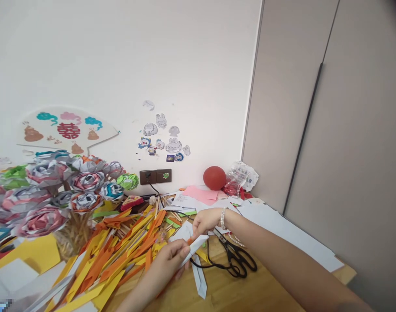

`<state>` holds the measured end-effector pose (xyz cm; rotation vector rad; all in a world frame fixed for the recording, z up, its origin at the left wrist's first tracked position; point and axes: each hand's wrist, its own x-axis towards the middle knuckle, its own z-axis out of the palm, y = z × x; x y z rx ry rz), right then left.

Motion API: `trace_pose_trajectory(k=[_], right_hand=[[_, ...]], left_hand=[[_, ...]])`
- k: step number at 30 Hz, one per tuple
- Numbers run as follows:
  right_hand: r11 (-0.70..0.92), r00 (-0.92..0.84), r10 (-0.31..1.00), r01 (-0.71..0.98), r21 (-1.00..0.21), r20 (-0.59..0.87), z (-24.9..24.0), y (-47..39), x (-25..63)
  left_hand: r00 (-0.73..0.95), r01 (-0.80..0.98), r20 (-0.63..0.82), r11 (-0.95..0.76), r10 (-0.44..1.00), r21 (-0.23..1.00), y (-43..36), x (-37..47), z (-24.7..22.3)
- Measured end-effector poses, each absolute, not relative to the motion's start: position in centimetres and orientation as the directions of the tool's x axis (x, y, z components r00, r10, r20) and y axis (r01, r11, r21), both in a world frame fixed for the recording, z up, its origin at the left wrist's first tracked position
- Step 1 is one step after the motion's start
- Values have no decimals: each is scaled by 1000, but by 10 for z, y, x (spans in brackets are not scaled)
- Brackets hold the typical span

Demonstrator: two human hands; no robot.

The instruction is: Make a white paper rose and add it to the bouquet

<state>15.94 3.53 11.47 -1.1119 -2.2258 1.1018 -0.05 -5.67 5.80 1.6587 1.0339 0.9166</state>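
Observation:
My left hand (173, 255) is closed around a folded white paper strip (198, 245), thumb on top. Just beyond it, my right hand (206, 222), with a bracelet at the wrist, has its fingers curled and pinched near the strip's upper side. A sliver of orange (189, 241) shows below the right fingertips; what they grip is mostly hidden. Another folded white strip (199, 279) with a pointed end lies on the wooden table (250, 292) under my hands. Black-handled scissors (238, 258) rest to the right, partly behind my right forearm.
Orange and yellow folded paper strips (120, 242) are heaped on the left. Behind them stand several paper flowers (86, 181). White sheets (292, 234) lie along the right edge. A red balloon (214, 178) sits by the wall, near pink paper (201, 195). A black cord (157, 193) hangs from the socket.

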Motion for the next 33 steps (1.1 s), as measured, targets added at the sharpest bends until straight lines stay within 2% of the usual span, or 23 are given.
trace_pose_trajectory(k=[2, 4, 6, 7, 10, 13, 17, 21, 23, 25, 30, 33], right_hand=[[411, -631, 768, 616, -672, -109, 124, 34, 144], [470, -623, 767, 710, -525, -156, 131, 26, 128], [521, -597, 796, 759, -392, -98, 137, 12, 114], [555, -577, 817, 798, -236, -28, 140, 4, 109], [539, -539, 842, 841, -46, 25, 148, -18, 99], [518, -517, 853, 856, 5, 69, 150, -34, 100], [511, -469, 846, 850, -131, 256, 136, -41, 109], [521, -356, 842, 733, -438, 406, 106, -40, 119], [531, -330, 847, 567, -630, 417, 91, -38, 123], [517, -316, 853, 393, -761, 416, 78, -37, 125], [458, -282, 864, 93, -884, 418, 63, -37, 122], [292, -338, 889, -99, -951, 308, 61, -37, 122]], left_hand=[[332, 319, 114, -225, 936, 921, -58, 2, 58], [297, 378, 134, -245, 945, 893, -58, 4, 58], [257, 409, 143, -242, 956, 880, -57, 4, 58], [233, 421, 147, -236, 961, 876, -57, 3, 58], [173, 464, 167, -230, 971, 855, -54, -1, 60], [112, 487, 202, -231, 973, 842, -51, -6, 62], [56, 447, 246, -245, 968, 860, -49, -11, 61], [47, 318, 249, -251, 967, 914, -50, -11, 60], [61, 234, 230, -238, 971, 943, -50, -10, 60], [64, 156, 212, -220, 975, 963, -49, -8, 59], [20, 26, 218, -218, 976, 976, -47, -5, 54], [-5, -7, 240, -240, 971, 971, -49, -4, 54]])
